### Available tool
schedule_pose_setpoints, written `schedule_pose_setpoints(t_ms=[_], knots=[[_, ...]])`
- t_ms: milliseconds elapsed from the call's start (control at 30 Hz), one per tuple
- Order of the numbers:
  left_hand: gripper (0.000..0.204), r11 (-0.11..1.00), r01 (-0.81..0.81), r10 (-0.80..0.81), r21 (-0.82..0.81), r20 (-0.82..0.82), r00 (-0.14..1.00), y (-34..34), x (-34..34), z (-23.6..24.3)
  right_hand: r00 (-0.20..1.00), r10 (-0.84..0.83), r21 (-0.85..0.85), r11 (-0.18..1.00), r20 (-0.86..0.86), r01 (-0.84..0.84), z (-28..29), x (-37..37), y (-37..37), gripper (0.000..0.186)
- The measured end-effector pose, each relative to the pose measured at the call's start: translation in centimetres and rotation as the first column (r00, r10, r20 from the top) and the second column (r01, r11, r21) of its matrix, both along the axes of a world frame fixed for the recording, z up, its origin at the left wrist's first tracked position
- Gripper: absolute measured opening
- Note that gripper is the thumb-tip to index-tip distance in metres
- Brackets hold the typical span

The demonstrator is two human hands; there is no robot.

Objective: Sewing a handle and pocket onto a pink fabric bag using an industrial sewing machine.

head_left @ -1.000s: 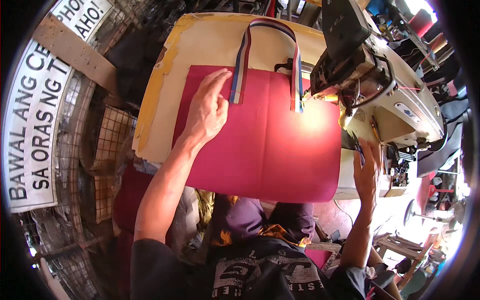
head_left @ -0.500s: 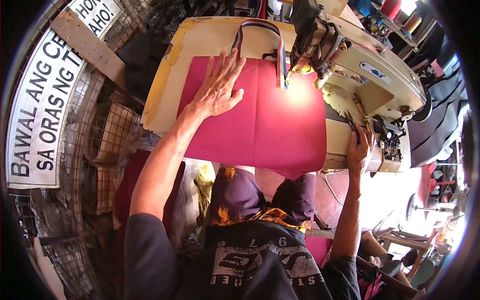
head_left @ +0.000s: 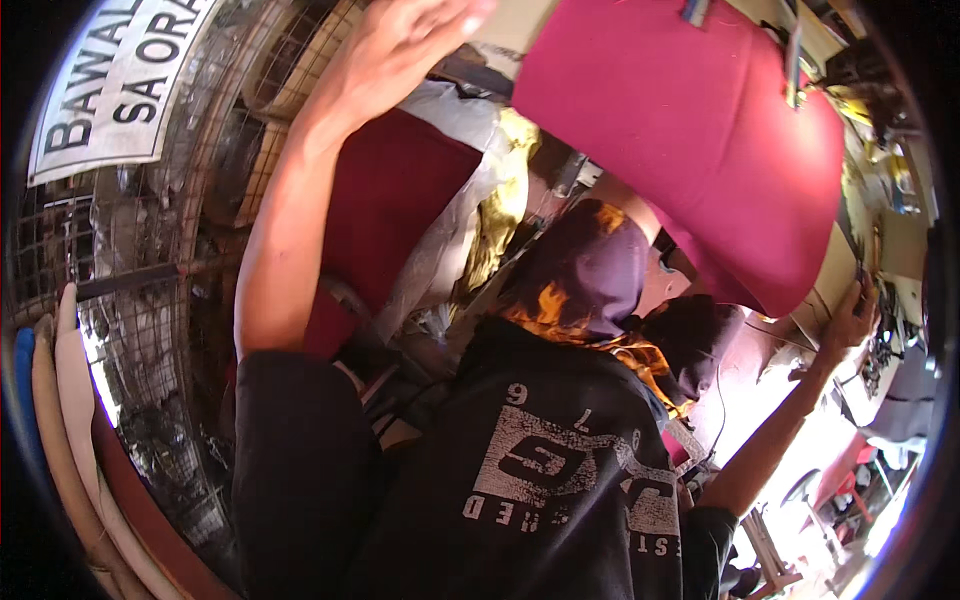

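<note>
A magenta cloth panel [head_left: 690, 130] lies over the sewing table, and its near edge hangs down above my knees. On its upper part shows the end of a striped strap [head_left: 695, 12]. My left hand [head_left: 410, 45] is raised at the top edge, to the left of the cloth and apart from it. It is partly cut off and smeared, with its visible fingers stretched out and nothing seen in them. At the far right, beside the cloth, my right hand [head_left: 852, 318] is closed round small dark scissors [head_left: 862, 272], only partly visible.
Part of the sewing machine [head_left: 880, 100] stands at the upper right, by the cloth. A dark red cloth pile [head_left: 400, 190] with clear plastic lies left of my legs. Wire mesh [head_left: 170, 230] with a white sign [head_left: 120, 80] runs along the left.
The view has swung left and down, so the table now sits at the upper right. My left hand has lifted off the cloth and moved left. My right hand still holds the scissors.
</note>
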State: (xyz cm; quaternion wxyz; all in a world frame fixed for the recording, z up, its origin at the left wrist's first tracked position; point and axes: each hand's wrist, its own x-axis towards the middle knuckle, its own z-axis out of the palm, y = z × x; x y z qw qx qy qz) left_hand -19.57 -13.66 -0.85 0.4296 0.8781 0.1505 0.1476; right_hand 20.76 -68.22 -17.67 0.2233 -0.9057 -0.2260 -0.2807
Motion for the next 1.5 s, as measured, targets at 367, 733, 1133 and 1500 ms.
schedule_pose_setpoints(t_ms=[367,733,1133,1500], knots=[[0.039,0.980,-0.110,-0.028,-0.164,-0.667,0.745,-4.7,-11.9,-12.5,0.990,0.072,-0.034,0.997,0.121,-0.069,2.5,-10.6,-2.2,0.032],[0.033,0.846,0.523,-0.396,0.100,-0.539,0.743,-10.3,2.3,-15.1,0.398,-0.436,-0.228,0.852,-0.807,0.472,-4.5,-38.4,-28.0,0.031],[0.018,0.870,0.490,-0.434,0.059,-0.380,0.817,-15.3,3.8,-10.7,0.282,-0.526,-0.384,0.816,-0.802,0.431,-13.3,-44.7,-27.0,0.033],[0.019,0.726,0.611,-0.613,0.317,-0.105,0.783,-18.5,6.0,-7.4,0.702,0.337,0.651,0.723,-0.627,0.234,19.2,-24.3,3.1,0.028]])
